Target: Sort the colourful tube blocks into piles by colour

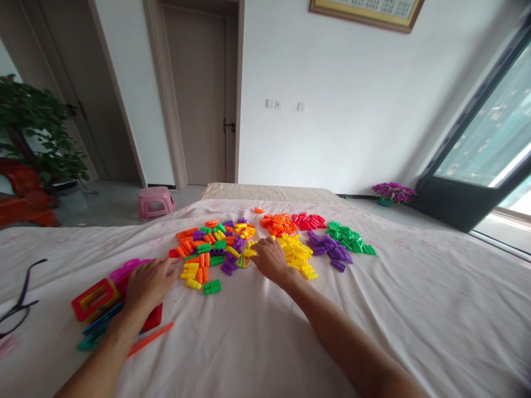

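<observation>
My right hand reaches in between the mixed-colour pile and the yellow pieces; its fingertips are at a yellow piece, and whether they grip it is too small to tell. My left hand hovers over the larger plastic shapes, fingers apart, near the left edge of the mixed pile. Behind and right of my right hand lie heaps of orange pieces, red pieces, purple pieces and green pieces.
A red and yellow frame shape and an orange stick lie at the left on the cloth-covered surface. Glasses rest at the far left. Beyond stand a pink stool and a potted flower.
</observation>
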The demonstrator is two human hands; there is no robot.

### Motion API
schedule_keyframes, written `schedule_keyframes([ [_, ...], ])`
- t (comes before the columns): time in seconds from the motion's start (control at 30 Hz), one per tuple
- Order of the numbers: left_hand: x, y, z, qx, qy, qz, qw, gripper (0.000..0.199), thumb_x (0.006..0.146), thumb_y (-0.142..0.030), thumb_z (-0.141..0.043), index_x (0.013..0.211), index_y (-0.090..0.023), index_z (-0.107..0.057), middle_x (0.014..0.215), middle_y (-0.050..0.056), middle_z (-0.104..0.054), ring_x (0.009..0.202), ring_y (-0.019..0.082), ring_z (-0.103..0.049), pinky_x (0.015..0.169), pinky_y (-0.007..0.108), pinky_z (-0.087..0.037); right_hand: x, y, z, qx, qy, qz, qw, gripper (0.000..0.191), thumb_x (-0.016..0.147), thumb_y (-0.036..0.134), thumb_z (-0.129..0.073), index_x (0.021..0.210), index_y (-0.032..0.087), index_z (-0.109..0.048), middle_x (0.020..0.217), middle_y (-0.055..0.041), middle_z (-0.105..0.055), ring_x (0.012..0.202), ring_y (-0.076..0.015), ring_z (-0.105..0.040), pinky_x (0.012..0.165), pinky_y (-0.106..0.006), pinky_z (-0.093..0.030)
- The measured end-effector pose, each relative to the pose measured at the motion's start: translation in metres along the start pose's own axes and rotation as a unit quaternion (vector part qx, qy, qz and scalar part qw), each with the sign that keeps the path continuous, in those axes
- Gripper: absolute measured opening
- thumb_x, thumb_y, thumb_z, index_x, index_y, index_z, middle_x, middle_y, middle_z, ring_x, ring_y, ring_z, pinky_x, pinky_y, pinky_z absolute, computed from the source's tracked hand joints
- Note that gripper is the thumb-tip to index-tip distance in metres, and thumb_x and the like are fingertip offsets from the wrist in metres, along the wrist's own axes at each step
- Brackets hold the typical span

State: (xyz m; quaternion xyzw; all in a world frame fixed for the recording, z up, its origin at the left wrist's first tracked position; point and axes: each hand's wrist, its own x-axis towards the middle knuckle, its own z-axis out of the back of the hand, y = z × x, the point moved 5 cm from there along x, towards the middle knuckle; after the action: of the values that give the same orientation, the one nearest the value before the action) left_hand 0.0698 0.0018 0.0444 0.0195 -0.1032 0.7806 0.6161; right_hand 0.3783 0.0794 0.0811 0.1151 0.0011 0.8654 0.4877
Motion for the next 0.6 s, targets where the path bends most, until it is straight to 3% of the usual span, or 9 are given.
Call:
schedule_keyframes([
  [0.1, 0.000, 0.000, 0.000, 0.006, 0.000, 0.005, 1.000, 0.046, 0.090, -0.045, -0.039, 0.121, -0.025, -0.066, 0.120, 0.009, -0.069, 0.112, 0.027, -0.061, 0.097, 0.039, -0.039, 0.005, 0.005, -0.009, -0.028, 0.001, -0.001, 1.000, 0.028, 0.094, 0.040, -0.057, 0.114, 0.024, -0.069, 0.110, -0.0092, -0.067, 0.108, -0.0257, -0.052, 0.090, -0.036, -0.038],
  [0.33, 0.001, 0.002, -0.005, 0.036, -0.003, -0.014, 0.999, 0.049, 0.090, -0.044, -0.035, 0.123, -0.022, -0.065, 0.122, 0.010, -0.069, 0.113, 0.029, -0.061, 0.096, 0.042, -0.040, 0.003, 0.005, -0.014, -0.045, -0.009, 0.025, 0.999, 0.024, 0.098, 0.025, -0.047, 0.104, 0.020, -0.070, 0.102, -0.0093, -0.070, 0.102, -0.0236, -0.054, 0.088, -0.033, -0.037],
  [0.5, 0.003, 0.004, -0.008, 0.022, 0.000, -0.022, 1.000, 0.050, 0.090, -0.047, -0.036, 0.122, -0.022, -0.066, 0.121, 0.011, -0.069, 0.112, 0.030, -0.061, 0.095, 0.043, -0.041, 0.001, -0.021, 0.011, 0.023, -0.018, -0.043, 0.999, 0.028, 0.098, 0.028, -0.046, 0.107, 0.022, -0.071, 0.102, -0.0064, -0.073, 0.098, -0.0205, -0.060, 0.080, -0.027, -0.039],
  [0.6, 0.003, 0.005, -0.008, 0.002, 0.011, -0.022, 1.000, 0.049, 0.091, -0.047, -0.036, 0.122, -0.023, -0.066, 0.122, 0.011, -0.069, 0.114, 0.031, -0.060, 0.095, 0.044, -0.040, -0.003, -0.045, 0.034, 0.043, 0.012, -0.066, 0.997, 0.027, 0.094, 0.025, -0.049, 0.108, 0.021, -0.073, 0.103, -0.0060, -0.074, 0.092, -0.0190, -0.064, 0.073, -0.025, -0.039],
])
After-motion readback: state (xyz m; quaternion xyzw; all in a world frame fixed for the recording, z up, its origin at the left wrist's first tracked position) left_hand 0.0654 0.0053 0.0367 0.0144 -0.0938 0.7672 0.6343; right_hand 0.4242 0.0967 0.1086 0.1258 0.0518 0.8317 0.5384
